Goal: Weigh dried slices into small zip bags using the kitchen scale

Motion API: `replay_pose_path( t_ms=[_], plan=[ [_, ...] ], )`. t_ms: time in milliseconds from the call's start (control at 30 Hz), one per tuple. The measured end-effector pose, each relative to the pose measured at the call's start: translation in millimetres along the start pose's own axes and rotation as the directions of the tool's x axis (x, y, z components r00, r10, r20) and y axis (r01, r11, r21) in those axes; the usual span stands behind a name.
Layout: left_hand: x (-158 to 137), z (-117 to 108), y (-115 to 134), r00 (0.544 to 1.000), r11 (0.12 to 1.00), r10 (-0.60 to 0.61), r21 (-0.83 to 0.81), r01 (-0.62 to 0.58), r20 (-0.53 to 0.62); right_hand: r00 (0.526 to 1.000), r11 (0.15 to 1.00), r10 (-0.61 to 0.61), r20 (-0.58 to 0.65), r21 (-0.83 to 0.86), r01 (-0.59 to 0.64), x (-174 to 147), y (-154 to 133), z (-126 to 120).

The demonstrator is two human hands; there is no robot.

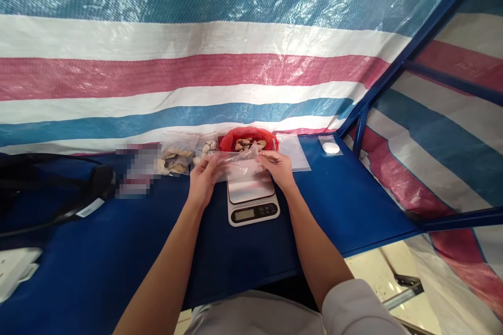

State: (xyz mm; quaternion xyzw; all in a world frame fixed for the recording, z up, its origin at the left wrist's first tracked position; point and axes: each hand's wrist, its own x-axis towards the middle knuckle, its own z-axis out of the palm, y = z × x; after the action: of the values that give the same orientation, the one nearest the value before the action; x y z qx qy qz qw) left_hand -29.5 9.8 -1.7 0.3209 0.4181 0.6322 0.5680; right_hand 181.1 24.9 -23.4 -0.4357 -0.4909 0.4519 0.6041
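Observation:
Between my hands a clear plastic bag is stretched sideways above the kitchen scale. My left hand grips its left end with closed fingers. At the other end, the fingers of my right hand pinch it. I make out nothing inside the bag. The scale has a shiny metal plate and a dark display strip at its near edge; no digits are readable. Just behind it sits a red plastic bag, open at the top, with dried slices in it, perhaps mushrooms.
Left of the scale lie filled clear bags of slices. A stack of flat clear bags and a white oval object lie to the right. Black straps and a white power strip are at far left. Striped sheeting walls the blue table.

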Motion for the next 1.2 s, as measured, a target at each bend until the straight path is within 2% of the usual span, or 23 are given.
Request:
replay_pose_path(
  t_ms=[233, 433, 533, 600, 667, 767, 833, 900, 967, 1100, 1133, 1200],
  plan=[
    [3, -7, -1, 0.999, 1.000, 0.009, 0.028, -0.008, -0.045, 0.997, 0.997, -0.044, 0.058, -0.055, 0.047, -1, 3, -9],
    [5, -10, -1, 0.996, 0.997, 0.076, 0.023, -0.075, -0.054, 0.999, 0.999, -0.032, -0.009, -0.035, 0.032, 0, -1, -10],
    [5, -15, 7, 0.997, 0.991, 0.083, 0.108, -0.081, -0.008, 1.000, 0.998, -0.029, -0.011, -0.058, 0.028, -1, -4, -11],
    [6, -17, 18, 0.993, 0.963, 0.100, 0.244, -0.110, 0.056, 0.999, 0.996, -0.033, 0.023, -0.081, 0.035, 0, -6, -12],
    [7, -15, 33, 0.980, 0.878, 0.124, 0.443, -0.182, 0.156, 0.996, 0.992, -0.049, 0.080, -0.108, 0.057, 0, -9, -14],
    [11, 0, 57, 0.921, 0.631, 0.062, 0.700, -0.335, 0.384, 0.982, 0.979, -0.083, 0.170, -0.171, 0.113, 2, -16, -15],
    [14, 16, 69, 0.879, 0.498, -0.032, 0.771, -0.398, 0.475, 0.970, 0.967, -0.099, 0.220, -0.209, 0.146, 4, -22, -14],
    [17, 32, 78, 0.844, 0.421, -0.116, 0.796, -0.436, 0.524, 0.959, 0.959, -0.106, 0.264, -0.229, 0.169, 4, -28, -12],
    [19, 44, 82, 0.816, 0.427, -0.183, 0.792, -0.437, 0.549, 0.946, 0.953, -0.114, 0.304, -0.236, 0.191, 5, -34, -12],
    [23, 54, 80, 0.766, 0.526, -0.286, 0.763, -0.376, 0.575, 0.917, 0.933, -0.146, 0.371, -0.255, 0.252, 5, -41, -15],
    [23, 54, 77, 0.771, 0.557, -0.273, 0.748, -0.361, 0.576, 0.915, 0.929, -0.153, 0.373, -0.262, 0.262, 4, -43, -17],
    [24, 52, 69, 0.807, 0.624, -0.198, 0.707, -0.334, 0.556, 0.923, 0.928, -0.162, 0.348, -0.264, 0.262, 2, -47, -20]
  ],
)
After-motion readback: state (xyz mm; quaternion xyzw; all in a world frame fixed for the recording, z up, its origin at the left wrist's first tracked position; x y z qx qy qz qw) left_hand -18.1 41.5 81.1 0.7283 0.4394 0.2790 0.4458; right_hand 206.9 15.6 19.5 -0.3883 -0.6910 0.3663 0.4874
